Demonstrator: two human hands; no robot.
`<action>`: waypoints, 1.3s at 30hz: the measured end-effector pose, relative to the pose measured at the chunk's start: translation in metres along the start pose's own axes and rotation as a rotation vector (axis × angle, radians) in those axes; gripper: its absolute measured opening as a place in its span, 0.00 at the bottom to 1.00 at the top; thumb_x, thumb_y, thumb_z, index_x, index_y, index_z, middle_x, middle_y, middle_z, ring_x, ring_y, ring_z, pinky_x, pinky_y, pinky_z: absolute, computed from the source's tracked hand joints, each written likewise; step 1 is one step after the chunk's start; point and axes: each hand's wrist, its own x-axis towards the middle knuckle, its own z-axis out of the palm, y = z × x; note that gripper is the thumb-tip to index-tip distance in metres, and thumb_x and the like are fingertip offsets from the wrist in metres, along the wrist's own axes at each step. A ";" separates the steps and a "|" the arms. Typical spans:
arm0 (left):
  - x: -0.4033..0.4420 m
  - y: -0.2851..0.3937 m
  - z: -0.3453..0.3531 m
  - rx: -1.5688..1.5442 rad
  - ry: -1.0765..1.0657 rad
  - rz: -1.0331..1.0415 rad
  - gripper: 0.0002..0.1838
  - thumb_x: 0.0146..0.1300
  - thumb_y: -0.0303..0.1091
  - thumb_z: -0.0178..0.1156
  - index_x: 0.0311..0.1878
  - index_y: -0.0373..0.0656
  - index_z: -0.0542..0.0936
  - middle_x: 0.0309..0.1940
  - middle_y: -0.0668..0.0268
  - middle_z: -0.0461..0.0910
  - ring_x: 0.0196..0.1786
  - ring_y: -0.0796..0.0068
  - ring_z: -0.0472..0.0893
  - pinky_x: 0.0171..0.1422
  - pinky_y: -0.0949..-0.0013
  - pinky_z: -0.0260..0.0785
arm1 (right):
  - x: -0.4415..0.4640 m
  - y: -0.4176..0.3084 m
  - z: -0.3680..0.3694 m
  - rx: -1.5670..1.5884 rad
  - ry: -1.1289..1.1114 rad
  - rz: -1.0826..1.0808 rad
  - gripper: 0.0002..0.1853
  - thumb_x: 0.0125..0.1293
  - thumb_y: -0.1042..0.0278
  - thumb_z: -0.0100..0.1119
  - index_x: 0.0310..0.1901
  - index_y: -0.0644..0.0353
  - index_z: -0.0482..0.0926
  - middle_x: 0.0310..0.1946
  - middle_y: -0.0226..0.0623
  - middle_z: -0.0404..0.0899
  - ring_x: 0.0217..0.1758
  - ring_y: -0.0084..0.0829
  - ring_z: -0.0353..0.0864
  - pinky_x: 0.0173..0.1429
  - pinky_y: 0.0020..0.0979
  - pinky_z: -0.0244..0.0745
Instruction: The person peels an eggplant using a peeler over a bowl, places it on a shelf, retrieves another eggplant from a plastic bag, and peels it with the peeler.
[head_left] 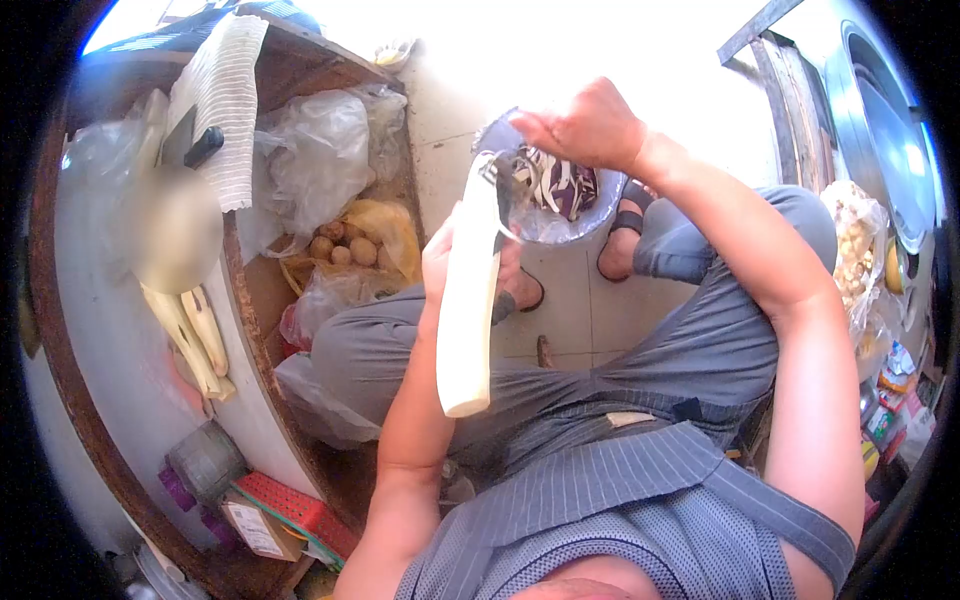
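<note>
A long, pale peeled vegetable [467, 310] slants upward over my lap, its far end at the rim of a bucket. Behind it, my left hand [437, 265] is wrapped round the vegetable. My right hand [588, 125] is closed above the bucket, its fingers curled round something I cannot make out; a small metal piece, perhaps a peeler, shows at the vegetable's far end. The lined bucket [608, 215] stands on the floor between my feet, with dark purple and white peelings [557, 185] inside.
On the left shelf lie pale peeled vegetables [185, 335], a striped cloth [222, 100] and a red basket [290, 510]. Below are plastic bags [320, 150] and round brown items [343, 245]. Large metal basins [885, 130] and a bag of pale pieces [852, 240] stand on the right.
</note>
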 end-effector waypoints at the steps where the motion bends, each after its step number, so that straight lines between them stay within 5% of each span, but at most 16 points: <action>1: 0.001 0.000 -0.001 -0.088 -0.008 -0.048 0.25 0.79 0.48 0.39 0.54 0.34 0.74 0.36 0.47 0.77 0.26 0.63 0.74 0.27 0.63 0.68 | -0.002 0.011 0.004 -0.027 0.008 0.004 0.18 0.71 0.55 0.59 0.25 0.53 0.84 0.14 0.37 0.76 0.14 0.35 0.75 0.19 0.34 0.69; 5: -0.008 0.002 0.020 -0.070 -0.016 -0.068 0.18 0.74 0.40 0.46 0.54 0.35 0.73 0.35 0.50 0.71 0.31 0.66 0.69 0.30 0.69 0.63 | -0.008 0.032 0.002 -0.174 -0.081 0.053 0.18 0.73 0.52 0.56 0.29 0.51 0.88 0.12 0.38 0.75 0.13 0.38 0.75 0.19 0.35 0.69; 12: -0.003 0.005 0.007 0.091 0.038 -0.005 0.20 0.76 0.43 0.43 0.53 0.35 0.73 0.38 0.47 0.76 0.32 0.63 0.74 0.30 0.67 0.69 | -0.005 0.033 0.004 -0.101 -0.065 0.236 0.20 0.74 0.50 0.52 0.33 0.49 0.89 0.15 0.43 0.77 0.16 0.42 0.77 0.21 0.38 0.69; 14: -0.003 0.008 0.018 0.149 -0.020 -0.036 0.22 0.77 0.46 0.42 0.54 0.35 0.73 0.40 0.48 0.79 0.31 0.64 0.77 0.29 0.66 0.73 | 0.005 0.017 -0.006 -0.002 -0.046 0.086 0.18 0.74 0.52 0.52 0.34 0.50 0.88 0.15 0.43 0.77 0.16 0.43 0.77 0.22 0.39 0.69; 18: -0.009 0.006 0.030 0.438 0.051 -0.075 0.24 0.76 0.50 0.43 0.57 0.36 0.69 0.37 0.48 0.78 0.22 0.68 0.76 0.21 0.71 0.73 | 0.008 0.004 -0.013 0.103 -0.067 0.123 0.16 0.72 0.53 0.54 0.34 0.51 0.88 0.16 0.43 0.77 0.16 0.43 0.76 0.22 0.39 0.69; 21: -0.007 0.003 0.030 0.369 -0.038 -0.094 0.25 0.75 0.49 0.44 0.59 0.35 0.67 0.34 0.47 0.77 0.18 0.68 0.75 0.18 0.70 0.71 | 0.009 0.000 -0.023 0.048 -0.159 0.085 0.16 0.72 0.50 0.52 0.33 0.45 0.86 0.15 0.38 0.77 0.19 0.43 0.79 0.23 0.42 0.72; 23: -0.008 0.003 0.029 0.394 -0.023 -0.106 0.26 0.74 0.48 0.45 0.61 0.33 0.65 0.33 0.45 0.77 0.15 0.68 0.74 0.16 0.69 0.70 | 0.008 0.001 -0.025 0.101 -0.133 -0.009 0.15 0.69 0.54 0.58 0.35 0.54 0.88 0.16 0.40 0.77 0.16 0.40 0.75 0.22 0.37 0.68; 29: -0.018 0.017 0.033 0.420 -0.225 -0.246 0.28 0.71 0.48 0.49 0.62 0.32 0.66 0.33 0.47 0.77 0.14 0.68 0.73 0.16 0.69 0.68 | -0.030 0.055 0.003 -0.069 -0.169 -0.040 0.16 0.69 0.55 0.58 0.28 0.56 0.84 0.15 0.39 0.75 0.17 0.40 0.75 0.21 0.37 0.68; 34: -0.014 0.014 0.035 0.595 -0.055 -0.160 0.33 0.69 0.49 0.52 0.66 0.31 0.66 0.31 0.52 0.78 0.15 0.69 0.74 0.18 0.69 0.68 | 0.006 0.006 -0.015 0.317 -0.214 0.089 0.18 0.72 0.56 0.52 0.26 0.55 0.80 0.16 0.44 0.72 0.18 0.43 0.73 0.27 0.40 0.67; 39: -0.022 0.014 0.040 0.647 -0.021 -0.128 0.35 0.66 0.45 0.57 0.71 0.32 0.66 0.33 0.56 0.80 0.18 0.71 0.77 0.21 0.72 0.71 | -0.014 0.031 0.004 0.241 -0.347 0.077 0.18 0.72 0.56 0.51 0.28 0.57 0.81 0.18 0.44 0.76 0.22 0.47 0.75 0.30 0.43 0.69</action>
